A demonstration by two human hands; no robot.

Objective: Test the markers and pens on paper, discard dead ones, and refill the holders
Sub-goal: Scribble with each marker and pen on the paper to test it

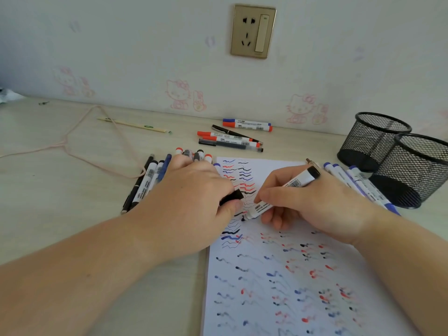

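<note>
At frame centre, the right hand is gripping a white black-capped whiteboard marker tip-down on the scribbled white paper sheet while the left hand is pinching its black plastic cap (dropped, it could roll off the tabletop).

I see the paper lying on the desk straight ahead of me, my two hands over its far half. A group of markers lies just left of the sheet, another row along its right edge. Two mesh holders stand at the far right, one partly before the other. Behind the paper, near the wall, a loose cluster of pens lies; a hanger sits far left.
</note>
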